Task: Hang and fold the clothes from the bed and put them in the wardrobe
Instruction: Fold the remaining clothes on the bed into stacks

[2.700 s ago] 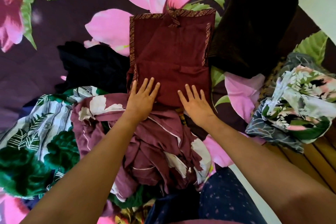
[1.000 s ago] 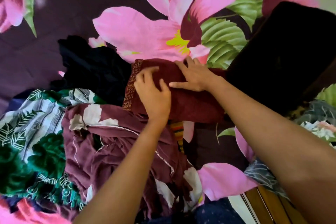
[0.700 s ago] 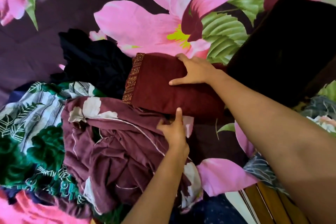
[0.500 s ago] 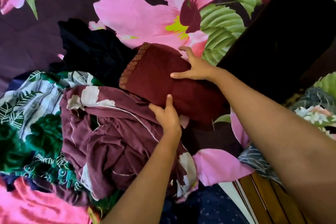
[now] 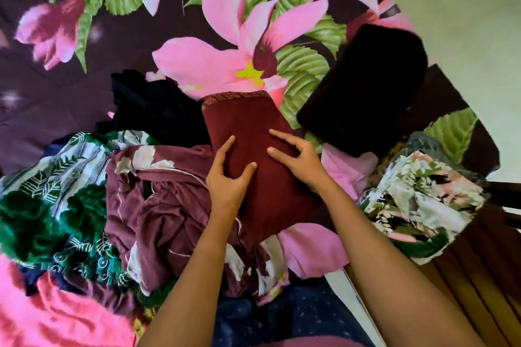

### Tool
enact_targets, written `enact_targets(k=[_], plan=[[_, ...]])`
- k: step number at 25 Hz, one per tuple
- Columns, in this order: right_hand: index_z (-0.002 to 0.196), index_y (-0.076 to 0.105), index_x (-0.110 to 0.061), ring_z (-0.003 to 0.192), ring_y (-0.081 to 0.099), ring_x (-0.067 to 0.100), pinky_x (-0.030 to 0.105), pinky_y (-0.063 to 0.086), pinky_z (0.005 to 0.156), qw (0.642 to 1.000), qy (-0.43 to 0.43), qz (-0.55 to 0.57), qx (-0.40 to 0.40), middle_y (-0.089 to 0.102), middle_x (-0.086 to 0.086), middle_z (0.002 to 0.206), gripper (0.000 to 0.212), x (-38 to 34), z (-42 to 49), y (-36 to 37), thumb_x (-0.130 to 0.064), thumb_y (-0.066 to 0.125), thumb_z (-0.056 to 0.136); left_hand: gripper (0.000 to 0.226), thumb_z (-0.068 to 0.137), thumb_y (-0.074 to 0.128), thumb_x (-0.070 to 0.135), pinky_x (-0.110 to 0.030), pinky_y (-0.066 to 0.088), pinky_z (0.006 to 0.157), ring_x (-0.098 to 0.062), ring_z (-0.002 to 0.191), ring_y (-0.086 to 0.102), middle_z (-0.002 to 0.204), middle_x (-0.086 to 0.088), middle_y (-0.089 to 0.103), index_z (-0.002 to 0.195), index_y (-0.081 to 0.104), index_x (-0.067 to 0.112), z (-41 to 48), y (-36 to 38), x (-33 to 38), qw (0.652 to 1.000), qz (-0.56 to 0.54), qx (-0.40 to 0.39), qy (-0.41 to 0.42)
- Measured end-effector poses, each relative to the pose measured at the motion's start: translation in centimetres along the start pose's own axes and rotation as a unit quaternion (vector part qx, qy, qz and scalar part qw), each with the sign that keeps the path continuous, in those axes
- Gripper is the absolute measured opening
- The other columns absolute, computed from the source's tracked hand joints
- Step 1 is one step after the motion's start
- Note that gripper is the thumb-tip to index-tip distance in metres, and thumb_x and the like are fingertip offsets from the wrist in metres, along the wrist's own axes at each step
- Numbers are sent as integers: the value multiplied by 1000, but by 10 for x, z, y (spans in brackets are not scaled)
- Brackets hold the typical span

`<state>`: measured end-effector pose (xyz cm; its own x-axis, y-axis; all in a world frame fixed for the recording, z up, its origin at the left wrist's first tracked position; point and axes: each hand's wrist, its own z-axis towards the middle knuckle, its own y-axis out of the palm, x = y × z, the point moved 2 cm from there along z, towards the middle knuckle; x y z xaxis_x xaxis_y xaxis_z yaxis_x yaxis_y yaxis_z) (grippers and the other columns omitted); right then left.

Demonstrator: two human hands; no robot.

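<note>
A folded maroon garment (image 5: pixel 253 132) with a gold patterned border at its far end lies lengthwise in the middle of the bed, on top of the clothes pile. My left hand (image 5: pixel 229 177) grips its left edge, with index finger and thumb on top and the other fingers hidden. My right hand (image 5: pixel 300 162) holds the right edge, index finger and thumb spread on the cloth, the other fingers curled at the side. A crumpled plum garment with white flowers (image 5: pixel 158 200) lies under and to the left of it.
A folded black garment (image 5: pixel 363 87) lies to the right, and a folded floral one (image 5: pixel 420 200) at the bed's right corner. Green-and-white (image 5: pixel 48 205), dark navy (image 5: pixel 158 110) and pink (image 5: pixel 56 313) clothes are piled on the left. The flowered bedsheet (image 5: pixel 225 36) stretches beyond.
The maroon garment was folded in half, then turned from lying crosswise to lengthwise. My left hand went from its near edge to its left side; my right hand came from the far edge to the right side.
</note>
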<state>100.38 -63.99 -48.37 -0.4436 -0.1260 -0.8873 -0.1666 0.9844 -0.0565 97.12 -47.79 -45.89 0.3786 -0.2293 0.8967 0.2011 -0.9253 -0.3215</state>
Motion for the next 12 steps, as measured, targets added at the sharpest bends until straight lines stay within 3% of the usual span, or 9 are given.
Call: enact_targets(k=[4, 8, 12], plan=[[120, 62, -24, 116, 57, 6, 34, 43, 105, 994, -58, 18, 95, 62, -5, 122, 41, -40, -21, -49, -15, 73, 81, 60, 73, 76, 0, -9, 42, 93, 16, 105, 53, 121, 12, 56, 124, 53, 21, 1, 33, 57, 996, -21, -58, 67], [119, 63, -21, 111, 57, -2, 23, 43, 101, 970, -103, 33, 219, 62, -11, 117, 39, -74, -33, -116, -13, 73, 81, 60, 71, 78, 14, -17, 40, 100, 6, 116, 51, 125, 16, 55, 125, 54, 24, 19, 91, 117, 976, -11, -158, 151], [121, 59, -20, 116, 55, 2, 18, 42, 101, 913, -156, 54, 374, 60, -7, 122, 40, -79, -16, -176, -12, 71, 84, 62, 74, 75, 19, -19, 40, 101, 2, 120, 50, 129, 15, 53, 130, 48, 26, 61, 167, 162, 938, -9, -273, 215]])
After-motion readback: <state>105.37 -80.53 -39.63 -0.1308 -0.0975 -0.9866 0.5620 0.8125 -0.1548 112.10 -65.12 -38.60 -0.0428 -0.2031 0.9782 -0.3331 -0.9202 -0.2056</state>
